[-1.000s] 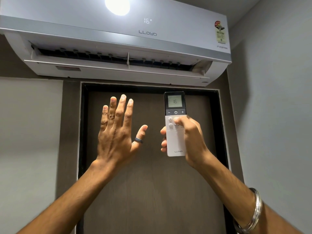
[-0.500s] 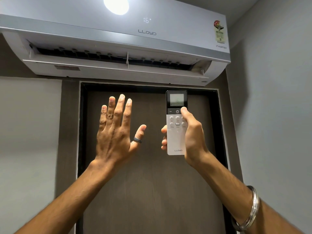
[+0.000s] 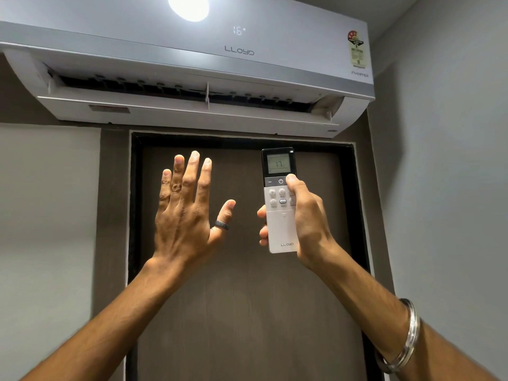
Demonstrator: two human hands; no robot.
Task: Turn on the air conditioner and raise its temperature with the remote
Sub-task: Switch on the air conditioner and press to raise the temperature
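Note:
A white wall-mounted air conditioner [image 3: 192,59] hangs high above a door, its flap open and its panel reading 16. My right hand [image 3: 305,221] holds a white remote [image 3: 280,232] upright, pointed at the unit. The thumb rests on the plus button at the right of the dark button strip. The remote's screen reads 17. My left hand [image 3: 187,215] is raised to the left of the remote, palm away from me, fingers spread, holding nothing. A dark ring sits on its thumb.
A dark brown door [image 3: 247,312] in a black frame fills the middle below the unit. Grey walls [image 3: 453,188] stand on both sides, the right one close. A bright light reflection [image 3: 188,6] shines on the unit's top. A metal bangle [image 3: 406,339] circles my right wrist.
My right thumb climbed from the lower white buttons to the plus button. The remote's screen changed from 16 to 17. My left hand stayed raised and still.

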